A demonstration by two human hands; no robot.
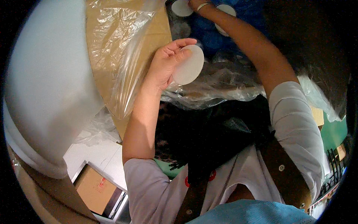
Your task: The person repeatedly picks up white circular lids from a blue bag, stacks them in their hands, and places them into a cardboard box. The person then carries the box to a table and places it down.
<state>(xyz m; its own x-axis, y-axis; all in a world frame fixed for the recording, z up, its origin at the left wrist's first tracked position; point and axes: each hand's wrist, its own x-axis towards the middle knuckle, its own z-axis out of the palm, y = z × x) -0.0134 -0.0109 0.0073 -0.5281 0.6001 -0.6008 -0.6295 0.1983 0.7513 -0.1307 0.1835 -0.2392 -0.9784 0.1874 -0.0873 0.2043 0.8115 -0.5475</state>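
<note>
We hold a white disc [194, 69] in our left hand [167, 63], near the middle of the scene. The thumb lies across its upper face and the fingers go behind it, so the grip is a pinch at the left edge. That leaves most of the face bare and probably keeps so thin a thing from slipping or bending. The disc is tilted, well up off the black cloth [212, 130] in front of our body; we cannot tell what its back looks like.

Our right arm stretches far and crosses toward the left, likely because what it reaches for lies deep in the scene. The right hand [194, 4] is cut off by the far edge, so we cannot tell whether it is open, closed or gripping. It is just beside a second disc [181, 8], perhaps touching it. A third disc [228, 9] lies partly under our right forearm, over blue material [246, 11].

Clear film [223, 80] bunches between the blue material and the cloth, as if folded back to leave the far part uncovered. To the left, a brown sheet [112, 63] stands under shiny plastic [128, 74]; the plastic may be a liner draped over it to keep dust off.
</note>
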